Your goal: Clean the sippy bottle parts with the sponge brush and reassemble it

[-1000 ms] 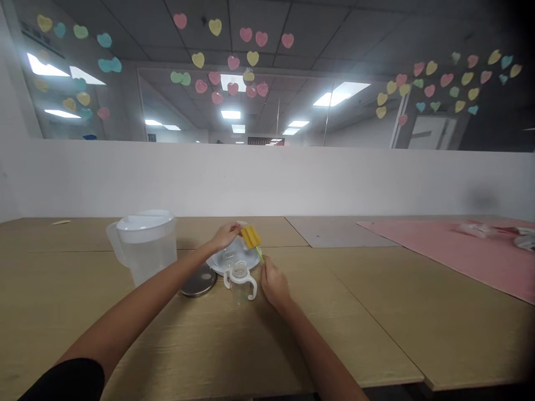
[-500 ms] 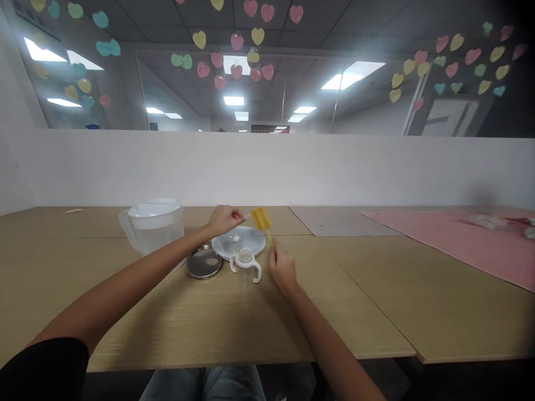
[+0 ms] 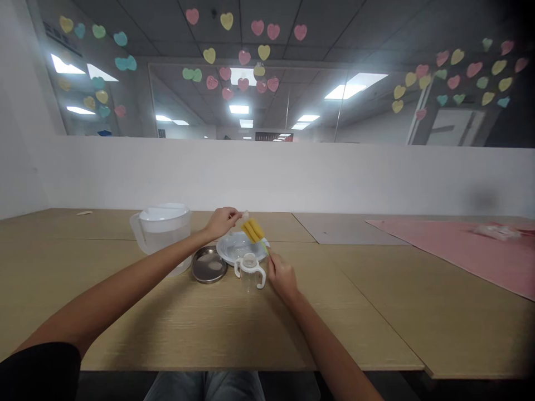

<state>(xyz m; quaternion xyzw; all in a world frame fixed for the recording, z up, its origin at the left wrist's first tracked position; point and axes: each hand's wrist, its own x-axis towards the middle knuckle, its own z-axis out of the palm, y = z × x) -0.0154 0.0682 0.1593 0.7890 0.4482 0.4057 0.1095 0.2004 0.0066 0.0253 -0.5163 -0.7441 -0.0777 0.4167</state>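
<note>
My right hand (image 3: 283,274) is closed round the green handle of a sponge bottle brush (image 3: 253,230), whose yellow head points up and left. Pinched at the fingertips of my left hand (image 3: 224,221) is a small translucent piece (image 3: 246,214), too small to name surely. The brush head is close beside it; whether they touch I cannot tell. Below both hands lies a shallow white bowl (image 3: 223,253), partly hidden by the brush. A clear baby bottle (image 3: 249,273) with white handles stands upright in front of the bowl, its top uncovered.
Left of the bowl lies a round metal tray (image 3: 209,266). Behind my left forearm stands a translucent lidded pitcher (image 3: 163,227). A pink cloth (image 3: 451,245) covers the table's right side, with a clear plastic bag (image 3: 497,231) on it. A white wall closes the back.
The brush head has swung left and lower, nearer the translucent piece in my left hand. The whole view has shifted slightly, so the scene sits lower and a little to the right.
</note>
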